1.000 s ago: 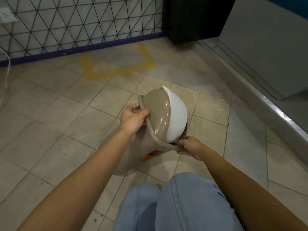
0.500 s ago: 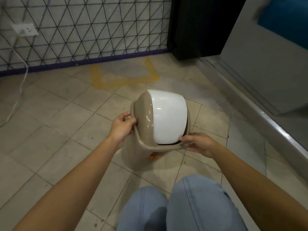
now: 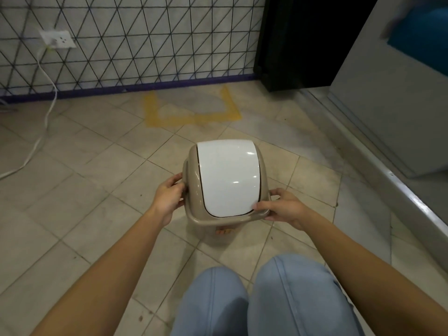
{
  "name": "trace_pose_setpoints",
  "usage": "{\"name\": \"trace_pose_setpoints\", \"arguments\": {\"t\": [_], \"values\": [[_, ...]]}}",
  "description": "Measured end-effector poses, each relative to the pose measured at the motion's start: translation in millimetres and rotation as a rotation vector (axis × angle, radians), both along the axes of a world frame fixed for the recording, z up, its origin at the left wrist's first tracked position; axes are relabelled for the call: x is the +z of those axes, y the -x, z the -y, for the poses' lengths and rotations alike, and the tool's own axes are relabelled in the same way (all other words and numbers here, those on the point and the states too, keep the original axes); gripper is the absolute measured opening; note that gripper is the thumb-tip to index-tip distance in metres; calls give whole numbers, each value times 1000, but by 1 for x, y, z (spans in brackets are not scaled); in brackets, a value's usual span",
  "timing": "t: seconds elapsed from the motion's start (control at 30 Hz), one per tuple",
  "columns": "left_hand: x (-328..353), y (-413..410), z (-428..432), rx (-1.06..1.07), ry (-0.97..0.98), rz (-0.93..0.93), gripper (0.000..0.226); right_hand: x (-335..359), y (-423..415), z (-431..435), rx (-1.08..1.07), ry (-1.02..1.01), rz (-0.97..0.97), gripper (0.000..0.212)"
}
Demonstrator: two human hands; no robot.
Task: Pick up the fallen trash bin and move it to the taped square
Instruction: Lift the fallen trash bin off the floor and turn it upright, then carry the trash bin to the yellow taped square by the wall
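We found the trash bin (image 3: 225,185) upright, short of the taped square (image 3: 191,112) ahead by the wall. We judged it light, rigid plastic with a slick white swing lid (image 3: 229,178), best held by the rim. The left hand (image 3: 167,198) and right hand (image 3: 282,209) clasped opposite rim edges, fingers curled underneath.

The trash bin (image 3: 226,187) is a beige plastic container fitted with a glossy white swing lid (image 3: 229,177). It is oriented upright, lid facing up, and is gripped at both sides of its rim. An orange label is partly visible on its lower front. The taped square (image 3: 191,112) is marked in yellow on the tiled floor, against the wall, beyond the bin and apart from it.
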State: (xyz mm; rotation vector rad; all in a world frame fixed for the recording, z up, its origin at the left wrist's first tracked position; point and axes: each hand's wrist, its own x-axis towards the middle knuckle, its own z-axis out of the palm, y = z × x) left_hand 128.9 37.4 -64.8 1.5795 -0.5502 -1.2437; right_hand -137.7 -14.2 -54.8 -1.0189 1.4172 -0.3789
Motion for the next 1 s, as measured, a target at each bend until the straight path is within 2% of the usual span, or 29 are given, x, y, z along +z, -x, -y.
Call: {"name": "trace_pose_setpoints", "arguments": {"t": [0.2,0.47,0.63,0.73,0.83,1.0], "values": [[-5,-10,-6,-54,-4,50,44,-1,-8,-5,52,28,-34,76],[-9,-12,-12,-93,12,94,47,-2,-8,-7,81,105,-89,86],[-4,-3,-13,-38,90,188,46,-3,-6,-9,204,344,-277,118],[-3,0,-21,-2,163,246,46,-4,-5,-13,293,473,-302,128],[-5,4,-39,-118,260,343,69,-5,-5,-17,324,569,-307,132],[-14,3,-58,-326,304,655,111,-4,-10,-17,361,633,-287,132]]}}
